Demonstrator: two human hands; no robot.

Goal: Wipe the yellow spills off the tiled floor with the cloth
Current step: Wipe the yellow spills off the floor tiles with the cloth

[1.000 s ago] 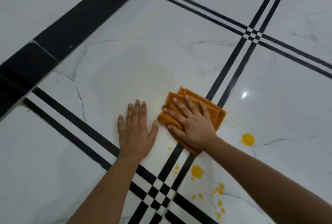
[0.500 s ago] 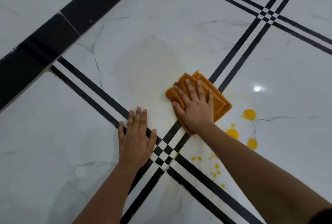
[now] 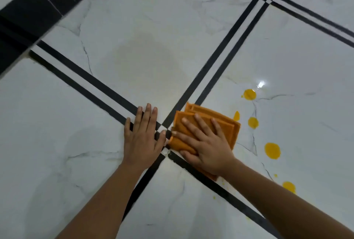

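In the head view, the right hand (image 3: 207, 144) lies flat on the folded orange cloth (image 3: 225, 124), fingers straight and spread, pressing it onto the white tiled floor (image 3: 153, 28) just beside the crossing of the black stripes (image 3: 214, 56). The left hand (image 3: 142, 140) rests flat on the floor next to it, fingers straight and close together, holding nothing. The yellow spills (image 3: 272, 150) dot the tile right of the cloth; one touches its edge, the others lie near
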